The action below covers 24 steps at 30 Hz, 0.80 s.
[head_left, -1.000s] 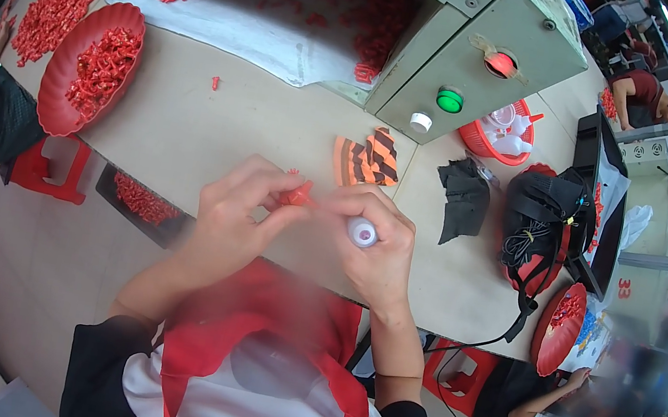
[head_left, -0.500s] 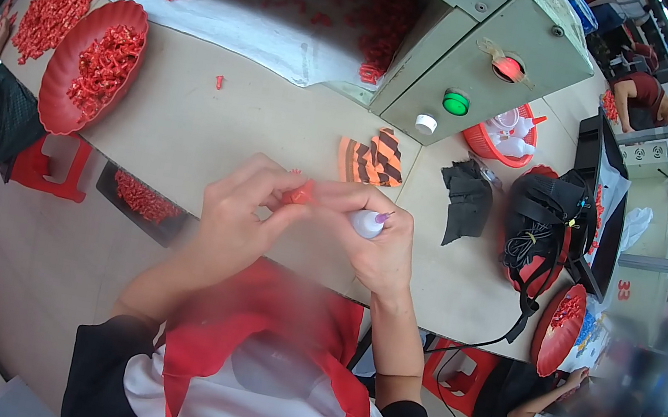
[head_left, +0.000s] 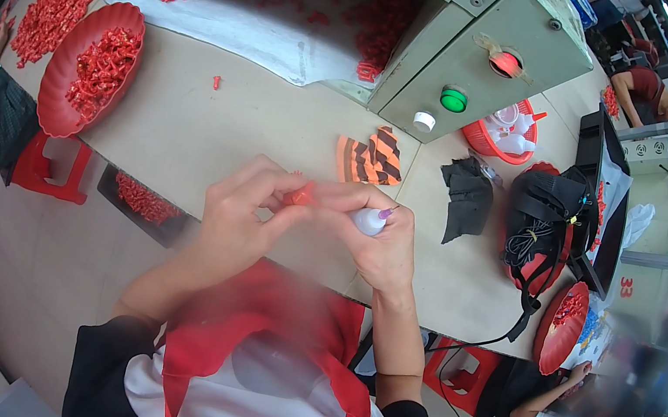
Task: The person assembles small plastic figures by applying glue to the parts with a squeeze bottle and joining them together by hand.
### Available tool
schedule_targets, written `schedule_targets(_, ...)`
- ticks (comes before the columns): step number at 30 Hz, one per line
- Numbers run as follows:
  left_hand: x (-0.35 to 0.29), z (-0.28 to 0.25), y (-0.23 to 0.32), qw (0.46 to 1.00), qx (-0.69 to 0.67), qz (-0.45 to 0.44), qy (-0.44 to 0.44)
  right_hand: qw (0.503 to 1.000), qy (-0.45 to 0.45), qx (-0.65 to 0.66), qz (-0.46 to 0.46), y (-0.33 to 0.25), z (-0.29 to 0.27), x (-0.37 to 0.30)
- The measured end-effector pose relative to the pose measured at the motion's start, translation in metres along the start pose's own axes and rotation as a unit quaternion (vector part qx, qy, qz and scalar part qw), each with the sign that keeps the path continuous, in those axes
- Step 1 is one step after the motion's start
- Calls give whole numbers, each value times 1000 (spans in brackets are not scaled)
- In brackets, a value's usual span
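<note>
Over the table's near edge, my two hands meet fingertip to fingertip. My left hand (head_left: 238, 208) is closed in a pinch on a small red plastic piece (head_left: 299, 195), whose exact kind I cannot make out. My right hand (head_left: 386, 257) is wrapped round a small white squeeze bottle (head_left: 369, 221) with a purple tip pointing up and right. The thumb and forefinger of that hand reach to the red piece too, and the fingers hide part of it. Just beyond the hands lies an orange-and-brown striped cloth (head_left: 385, 157). A single small red piece (head_left: 216, 83) lies farther left on the table.
A red scalloped tray (head_left: 51, 104) of red pieces stands left. Ahead is a pale green machine (head_left: 429, 65) with more pieces in its opening. Rightward are a black cloth (head_left: 466, 200), a red basket (head_left: 498, 152) of bottles and a black bag (head_left: 538, 216). Co-workers sit on both sides.
My hands keep almost the same grip and place, fingertips still together at the red piece. The whole view has shifted very slightly.
</note>
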<state>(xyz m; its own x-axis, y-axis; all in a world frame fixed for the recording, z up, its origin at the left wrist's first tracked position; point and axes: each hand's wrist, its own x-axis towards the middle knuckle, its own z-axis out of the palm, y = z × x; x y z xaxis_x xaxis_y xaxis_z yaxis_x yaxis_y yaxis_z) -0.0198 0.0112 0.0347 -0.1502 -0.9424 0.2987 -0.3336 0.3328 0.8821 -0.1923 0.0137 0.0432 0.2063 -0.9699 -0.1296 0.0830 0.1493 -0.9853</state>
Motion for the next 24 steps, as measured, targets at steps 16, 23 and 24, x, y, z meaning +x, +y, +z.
schedule_targets(16, 0, 3, -2, 1000, 2, 7, 5, 999, -23, -17, -22, 5, -5, 4)
schedule_targets(23, 0, 1, -2, 1000, 10, 9, 4, 1000, -21, -12, -17, 3, -4, 5)
schedule_targets(24, 1, 2, -2, 1000, 9, 10, 3, 1000, -21, -12, -16, 4, -4, 5)
